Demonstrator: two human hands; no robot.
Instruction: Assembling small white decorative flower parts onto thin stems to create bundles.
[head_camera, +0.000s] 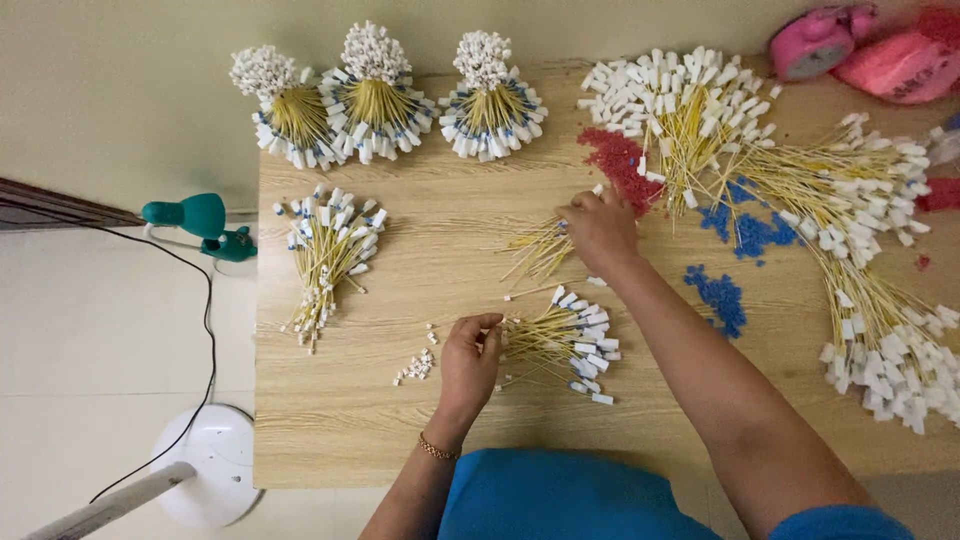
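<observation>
Left hand (470, 355) pinches yellow tie bundle (555, 345) — right hand (598, 228) grips loose ties (535, 248).

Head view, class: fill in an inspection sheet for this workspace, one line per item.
Surface: wooden table, pale grain, partly covered.
Job's things: yellow ties with white tags; small bunch at left hand, loose ties at right hand.
Clutter: three bound bundles at far edge, side bunch, big pile, red beads, blue beads, white caps, pink objects.
Grippers: left hand pinching the bunch's end; right hand on loose ties.
Cables: black cord on floor.
Surroundings: green lamp, white base, pale floor.
</observation>
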